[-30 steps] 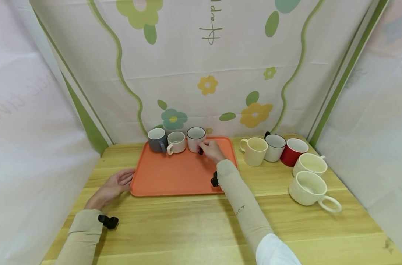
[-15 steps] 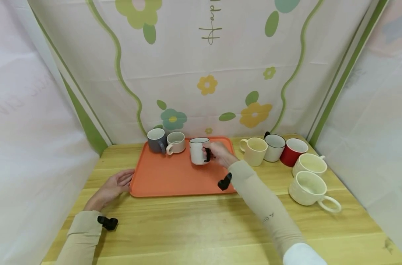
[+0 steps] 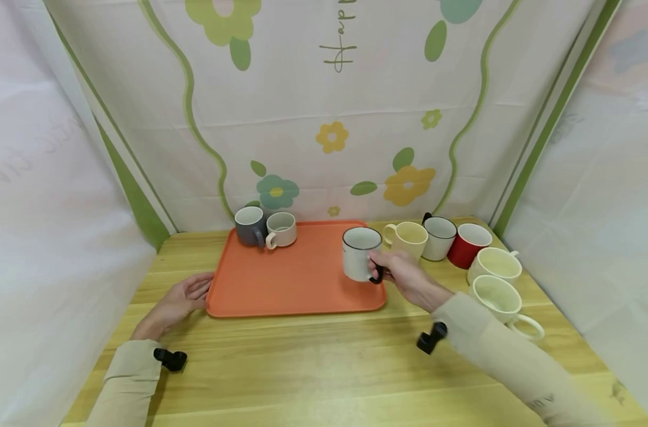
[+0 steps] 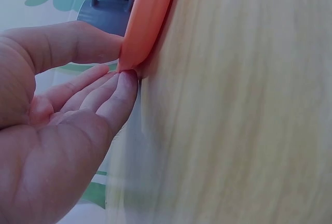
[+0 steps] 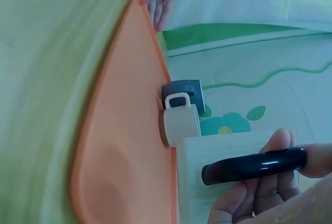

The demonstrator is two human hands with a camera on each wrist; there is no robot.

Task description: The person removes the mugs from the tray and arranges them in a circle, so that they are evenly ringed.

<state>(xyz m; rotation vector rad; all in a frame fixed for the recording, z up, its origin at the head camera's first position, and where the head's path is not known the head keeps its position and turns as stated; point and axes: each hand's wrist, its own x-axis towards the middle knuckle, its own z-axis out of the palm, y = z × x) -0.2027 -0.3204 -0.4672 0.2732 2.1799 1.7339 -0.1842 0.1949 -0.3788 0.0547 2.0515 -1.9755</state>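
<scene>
Over the right end of the orange tray (image 3: 286, 284), here's the right hand (image 3: 404, 276), fingers curled firmly round the black handle (image 5: 254, 167) of a white mug (image 3: 360, 261) with a dark rim! The mug is roughly upright, its shadow falling on the tray just below. Across at the tray's left edge, the left hand (image 3: 175, 303) is loosely open, a gap between thumb and fingers, tips touching the tray's corner.

At the back left of the tray, side by side, a dark grey mug (image 3: 246, 225) and a small pale cup (image 3: 283, 232), both handles turned toward the person. Over to the right, on the wooden table (image 3: 302, 367), stands a curving line: yellow mug (image 3: 409, 238), another black-rimmed mug (image 3: 438, 243), red mug (image 3: 464, 252), then two cream cups, one behind (image 3: 495, 267), one in front (image 3: 489, 302).

Now the writing! Sideways script on the flowered cloth (image 3: 281, 89) shows "Hap" before running off the top. Lettering on the right sleeve (image 3: 511, 350) is blurred, only an "A" coming through, and faint script on the left-hand cloth (image 3: 51, 178) is hard to make out.
</scene>
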